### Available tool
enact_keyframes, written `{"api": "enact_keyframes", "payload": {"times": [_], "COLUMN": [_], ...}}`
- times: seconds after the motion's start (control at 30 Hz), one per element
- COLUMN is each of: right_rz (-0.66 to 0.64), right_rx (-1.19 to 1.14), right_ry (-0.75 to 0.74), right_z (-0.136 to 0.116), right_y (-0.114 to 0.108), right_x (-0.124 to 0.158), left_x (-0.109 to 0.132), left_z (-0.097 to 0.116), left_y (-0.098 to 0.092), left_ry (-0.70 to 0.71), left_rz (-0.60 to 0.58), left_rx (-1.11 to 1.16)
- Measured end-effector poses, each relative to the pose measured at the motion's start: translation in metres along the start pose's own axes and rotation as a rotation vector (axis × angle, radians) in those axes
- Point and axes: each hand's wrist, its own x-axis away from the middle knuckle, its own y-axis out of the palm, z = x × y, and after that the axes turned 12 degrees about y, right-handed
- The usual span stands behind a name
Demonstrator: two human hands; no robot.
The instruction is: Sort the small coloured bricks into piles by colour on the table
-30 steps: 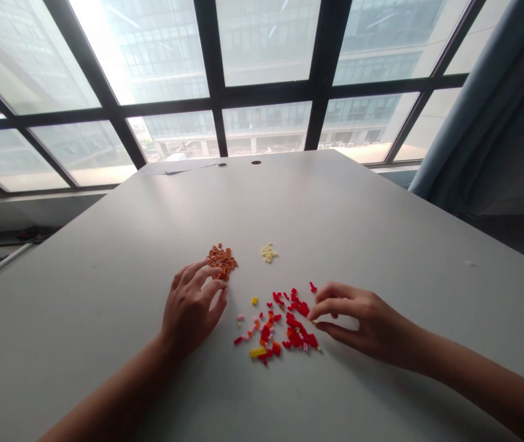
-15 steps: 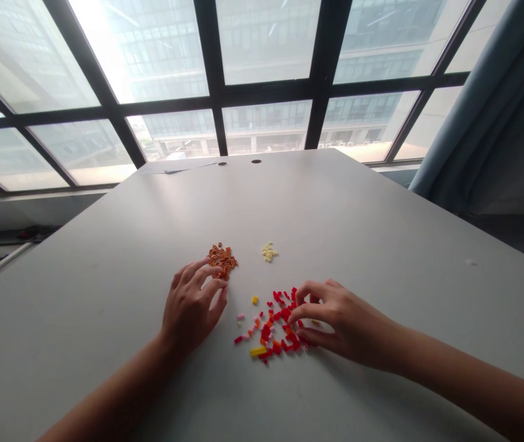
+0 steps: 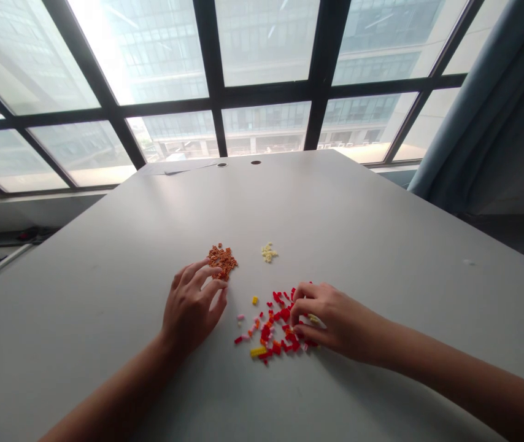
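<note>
- Table (image 3: 105,276): the grey top is running across the whole view, with the person leaning over it and both bare forearms coming in from the bottom edge.
- Left hand (image 3: 191,309): it is resting on the table, palm down, with its fingers (image 3: 202,275) spread wide and reaching up toward the orange bricks. It is not visibly holding anything.
- Orange bricks (image 3: 222,261): these tiny pieces are sitting in a tight pile, touching or just beside the left fingertips and much nearer the left hand than the right.
- Cream bricks (image 3: 269,252): a smaller pile is lying to the right of the orange bricks, well apart from both hands.
- Red bricks (image 3: 273,328): a loose spread is lying below the cream bricks and between the hands, mixed with pink and orange bits.
- Yellow brick (image 3: 258,352): it is lying at the spread's lower edge, long axis running roughly left to right.
- Right hand (image 3: 335,322): it is pressing in from the right at the spread's edge, with its fingers (image 3: 305,305) curled narrow over the red bricks.
- Pale piece (image 3: 312,318): it is showing inside the curl of the right fingers; cannot tell if it is being held.
- Curtain (image 3: 483,110): a blue-grey drape is hanging at far right beside the window (image 3: 262,80).
</note>
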Motion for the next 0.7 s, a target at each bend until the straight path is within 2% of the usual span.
{"api": "enact_keyframes", "payload": {"times": [0.27, 0.57, 0.7], "right_rz": [0.046, 0.124, 0.161], "right_rx": [-0.024, -0.040, -0.078], "right_ry": [-0.039, 0.030, -0.002], "right_z": [0.004, 0.033, 0.032], "right_y": [0.003, -0.007, -0.002], "right_x": [0.005, 0.019, 0.029], "left_x": [-0.001, -0.001, 0.000], "left_z": [0.001, 0.000, 0.000], "left_y": [-0.001, -0.001, 0.000], "left_ry": [-0.009, -0.013, -0.013], "left_rz": [-0.004, -0.009, -0.016], "left_rx": [0.007, 0.017, 0.015]}}
